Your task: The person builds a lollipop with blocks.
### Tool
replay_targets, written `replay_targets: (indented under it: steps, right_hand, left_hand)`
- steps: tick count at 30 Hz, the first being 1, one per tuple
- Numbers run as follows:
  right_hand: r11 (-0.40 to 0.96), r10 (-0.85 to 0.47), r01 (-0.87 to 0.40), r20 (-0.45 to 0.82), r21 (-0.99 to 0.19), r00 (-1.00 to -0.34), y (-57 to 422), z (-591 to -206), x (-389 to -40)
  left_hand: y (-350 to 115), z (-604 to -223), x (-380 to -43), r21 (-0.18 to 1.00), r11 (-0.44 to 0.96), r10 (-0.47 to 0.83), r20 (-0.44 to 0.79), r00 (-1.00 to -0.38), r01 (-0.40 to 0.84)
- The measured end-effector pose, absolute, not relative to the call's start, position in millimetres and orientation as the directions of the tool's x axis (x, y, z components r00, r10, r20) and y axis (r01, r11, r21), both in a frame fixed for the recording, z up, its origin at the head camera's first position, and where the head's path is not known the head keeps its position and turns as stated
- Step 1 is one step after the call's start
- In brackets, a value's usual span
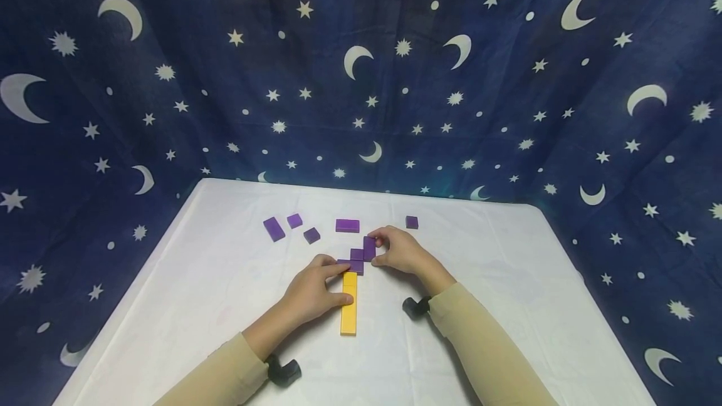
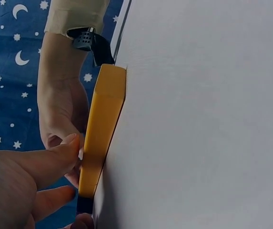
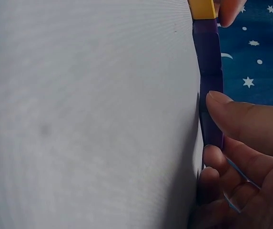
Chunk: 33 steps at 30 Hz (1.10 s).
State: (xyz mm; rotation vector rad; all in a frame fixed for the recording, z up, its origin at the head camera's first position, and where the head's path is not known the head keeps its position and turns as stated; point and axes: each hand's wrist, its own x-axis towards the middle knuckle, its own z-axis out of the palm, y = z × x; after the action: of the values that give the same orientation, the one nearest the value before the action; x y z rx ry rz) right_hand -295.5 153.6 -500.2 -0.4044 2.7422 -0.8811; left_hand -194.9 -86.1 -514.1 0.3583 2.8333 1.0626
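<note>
A long yellow block (image 1: 348, 318) lies flat, pointing away from me, with a seam near its far end. Beyond it, a purple oblong block (image 1: 356, 268) lies crosswise, and a small purple square block (image 1: 357, 254) sits behind that. My left hand (image 1: 313, 290) rests its thumb on the yellow block and its index fingertip on the left end of the crosswise block. A second purple oblong block (image 1: 369, 248) stands lengthwise at the square's right side, pinched by my right hand (image 1: 400, 250). In the right wrist view the thumb (image 3: 241, 117) presses its edge.
Behind the hands lie loose purple blocks: an oblong (image 1: 274, 229) and two squares (image 1: 294, 220) at the left, another oblong (image 1: 347, 225) in the middle, a dark square (image 1: 412, 222) beyond my right hand. A starry blue cloth (image 1: 316, 67) hangs behind the white table (image 1: 496, 306).
</note>
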Motion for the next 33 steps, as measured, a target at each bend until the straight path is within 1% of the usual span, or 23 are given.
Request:
replay_targets:
  steps: [10,18,22,25,30,33]
  right_hand:
    - [0.788,-0.325,-0.188,-0.138,-0.586,-0.936,153.9,-502.9,-297.7]
    - [0.784,-0.327,-0.186,-0.141,-0.592,-0.934,154.4,-503.4,-298.2]
    - [0.783,-0.326,-0.186,-0.136,-0.594,-0.936,154.3,-502.9,-297.7]
    - [0.783,-0.325,-0.186,-0.136,-0.594,-0.936,154.3,-503.3,-297.4]
    - [0.781,-0.329,-0.194,-0.128,-0.594,-0.936,154.0,-503.7,-297.1]
    - [0.782,-0.330,-0.198,-0.122,-0.591,-0.936,154.1,-503.5,-297.0]
  left_hand:
    - [-93.4,-511.5,-200.7,0.750,0.647,0.238,-0.024,-0.971,0.140]
    - [-97.5,-511.8,-205.8,0.777,0.628,0.159,-0.064,-0.985,0.051]
    - [-100.6,-510.8,-208.5,0.790,0.613,0.119,-0.063,-0.991,0.023]
    - [-105.1,-509.3,-211.3,0.814,0.581,0.093,-0.058,-0.994,0.006]
    - [-115.4,-507.3,-218.5,0.874,0.482,0.056,-0.102,-0.993,-0.063]
    - [-121.9,-504.7,-223.8,0.886,0.454,0.029,-0.122,-0.992,-0.096]
